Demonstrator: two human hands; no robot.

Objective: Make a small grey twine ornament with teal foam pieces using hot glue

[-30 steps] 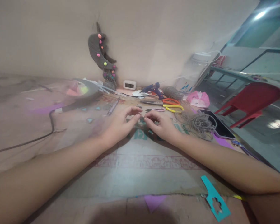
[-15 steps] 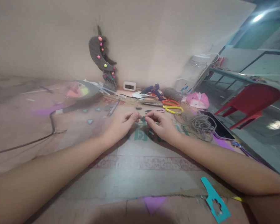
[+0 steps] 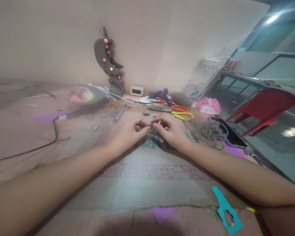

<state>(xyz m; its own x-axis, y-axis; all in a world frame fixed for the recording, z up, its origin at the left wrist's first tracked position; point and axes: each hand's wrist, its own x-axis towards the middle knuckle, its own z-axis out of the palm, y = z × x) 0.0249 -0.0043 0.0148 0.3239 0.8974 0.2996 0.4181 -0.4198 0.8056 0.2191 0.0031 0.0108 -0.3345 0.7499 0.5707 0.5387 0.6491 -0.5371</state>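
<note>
My left hand (image 3: 127, 134) and my right hand (image 3: 170, 131) meet fingertip to fingertip over a printed cardboard sheet (image 3: 147, 177) on the floor. Both pinch a small dark piece (image 3: 151, 127) between them, too small to name. The fingers of each hand are curled together. A tangle of grey string (image 3: 206, 129) lies just right of my right hand. Orange and yellow scissors (image 3: 182, 111) lie just beyond the hands.
A blue glue gun (image 3: 161, 95), a small white clock (image 3: 137, 90) and a dark crescent decoration with coloured dots (image 3: 105, 60) stand by the wall. A black cable (image 3: 39, 146) runs left. A red chair (image 3: 265, 106), a dark tablet (image 3: 229, 131) and a teal paper cut-out (image 3: 226, 209) are at right.
The fingertips of both hands have drawn closer and now pinch the small piece together; the hands shifted slightly away from me. Nothing else moved.
</note>
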